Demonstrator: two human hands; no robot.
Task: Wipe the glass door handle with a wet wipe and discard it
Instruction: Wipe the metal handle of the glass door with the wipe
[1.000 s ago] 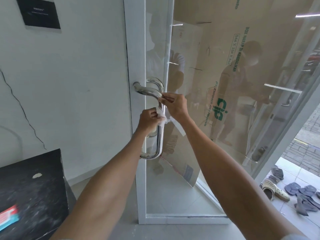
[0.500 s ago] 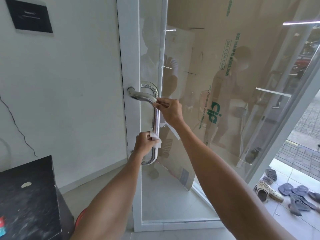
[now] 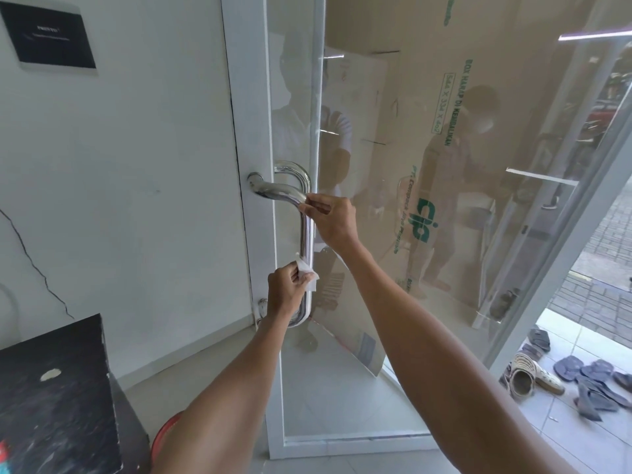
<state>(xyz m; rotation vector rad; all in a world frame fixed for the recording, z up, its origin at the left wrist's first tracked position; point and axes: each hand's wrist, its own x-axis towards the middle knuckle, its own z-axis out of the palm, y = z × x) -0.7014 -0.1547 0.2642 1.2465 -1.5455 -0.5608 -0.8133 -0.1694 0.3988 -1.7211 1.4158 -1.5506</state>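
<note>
Wiping in progress: lower part of the door handle (image 3: 307,241).
Left hand (image 3: 285,295) pinches the wet wipe (image 3: 306,274) against the bar; right hand (image 3: 333,218) grips the upper bend. Discarding is not yet done.

wet wipe (image 3: 307,273) low on door handle (image 3: 307,234), sandals (image 3: 533,378) right

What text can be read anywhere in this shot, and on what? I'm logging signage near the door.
"BOX HARAP DI KEMBALIKAN": green print on the cardboard box behind the glass.
"544 X 334 X 402": framed green numbers on the same box; the last digits are uncertain.
"cjp": large green logo on the box.
Small green line beside the logo: too blurred to read fully.
Black wall plaque: white lettering, too small to read.
</note>
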